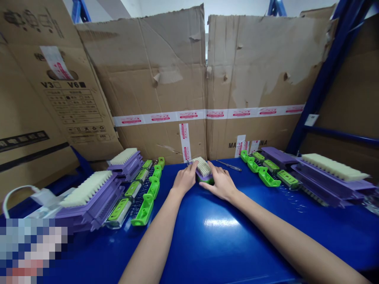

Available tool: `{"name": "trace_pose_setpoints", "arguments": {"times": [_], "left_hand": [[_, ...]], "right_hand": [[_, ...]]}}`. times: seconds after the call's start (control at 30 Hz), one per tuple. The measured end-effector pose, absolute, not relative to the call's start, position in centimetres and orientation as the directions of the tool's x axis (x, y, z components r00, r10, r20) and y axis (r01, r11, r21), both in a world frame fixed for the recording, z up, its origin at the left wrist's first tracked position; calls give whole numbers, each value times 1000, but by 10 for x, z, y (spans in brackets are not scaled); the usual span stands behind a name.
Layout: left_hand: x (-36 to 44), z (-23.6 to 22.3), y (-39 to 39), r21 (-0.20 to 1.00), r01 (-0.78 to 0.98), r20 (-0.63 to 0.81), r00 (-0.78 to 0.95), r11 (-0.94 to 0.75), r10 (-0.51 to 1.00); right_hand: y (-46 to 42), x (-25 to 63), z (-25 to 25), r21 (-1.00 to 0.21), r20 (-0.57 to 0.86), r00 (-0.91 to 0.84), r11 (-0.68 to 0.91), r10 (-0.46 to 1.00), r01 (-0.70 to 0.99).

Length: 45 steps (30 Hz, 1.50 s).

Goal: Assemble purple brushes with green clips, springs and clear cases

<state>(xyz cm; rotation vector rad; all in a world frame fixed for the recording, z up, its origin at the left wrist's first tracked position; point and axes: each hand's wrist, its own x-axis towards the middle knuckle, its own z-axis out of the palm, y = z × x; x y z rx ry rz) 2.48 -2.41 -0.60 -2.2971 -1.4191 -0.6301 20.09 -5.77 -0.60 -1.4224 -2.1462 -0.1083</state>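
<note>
Forearms [155, 232] stretch over the blue bench [219, 244], and near its far edge the right hand [222, 182] has thumb and fingers parted round the near end and right side of a brush block [202, 165], left hand [186, 177] bent against its left side: held between both! Good steadying calls for even pressure from each side, fingertips kept low on the body, off the bristles. Bristles point up, purple and green below; the long axis slants near-right to far-left. Beyond, right, lies a screwdriver [232, 167].
</note>
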Motion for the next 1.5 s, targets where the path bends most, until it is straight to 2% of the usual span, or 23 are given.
{"name": "trace_pose_setpoints", "arguments": {"times": [0.2,0.3,0.37,0.43,0.5,0.6,0.67,0.77,0.9,1.2,1.33,1.5], "left_hand": [[27,-4,-26,-68,901,567,389,-429,726],[27,-4,-26,-68,909,571,374,-411,731],[28,-4,-26,-66,913,571,365,-403,735],[28,-5,-25,-59,918,570,353,-392,742],[28,-5,-24,-53,924,567,339,-378,750],[28,-5,-25,-46,932,555,324,-360,766],[28,-4,-26,-42,928,539,333,-370,774],[28,-2,-27,-51,911,510,376,-409,774],[29,-2,-27,-90,885,472,441,-456,763],[28,-1,-27,-115,874,441,471,-473,764],[29,-1,-27,-112,872,433,475,-476,767],[29,-2,-26,-97,874,430,468,-475,772]], "right_hand": [[-57,194,-9,-420,397,-110,287,911,861],[-55,197,-8,-417,418,-84,273,905,867],[-53,201,-7,-333,487,-82,271,870,903],[-51,206,-6,-194,575,-123,281,809,940],[-51,210,-4,-36,633,-216,307,743,951],[-52,215,-1,157,627,-384,372,678,915],[-53,216,1,229,605,-456,405,653,885],[-54,216,3,271,579,-507,436,639,858],[-53,217,2,251,551,-517,461,655,851],[-57,223,18,83,579,-424,467,697,880],[-43,243,35,1,618,-212,270,757,963],[-14,293,58,7,553,48,-63,831,998]]}}
